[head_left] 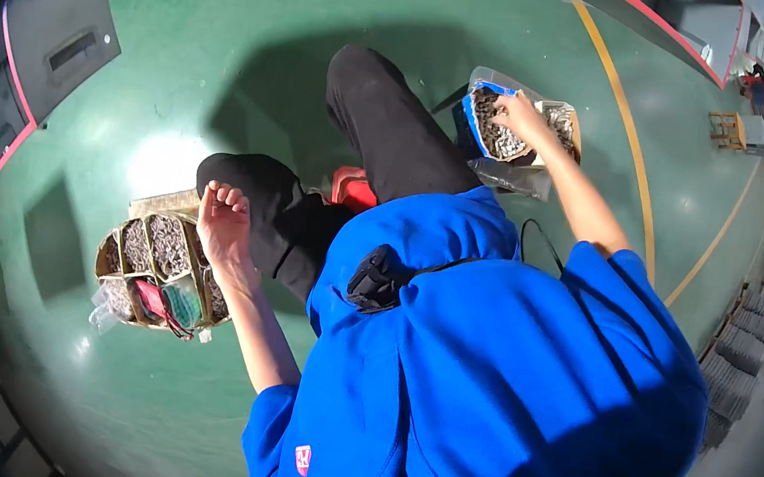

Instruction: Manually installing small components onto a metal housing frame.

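Observation:
My right hand (520, 117) reaches down into a blue-sided box (467, 126) of small pale metallic pieces, on the floor by my right leg. Its fingers are bent together among the pieces; whatever lies between them is too small to make out. Beside my left knee, my left hand (223, 225) hangs with curled fingers at the edge of a divided cardboard box (165, 203). What that hand holds, if anything, is hidden. Small grey pieces (170, 247) fill several compartments of the box. A pink item (150, 297) and a green item (184, 306) lie over its near compartments.
Something red (353, 189) shows beneath me between my legs. Grey panels with pink edging (60, 42) stand at the left, and another such panel (660, 29) at the upper right. A yellow line (625, 116) crosses the green floor. Stacked grey sheets (738, 353) line the far right.

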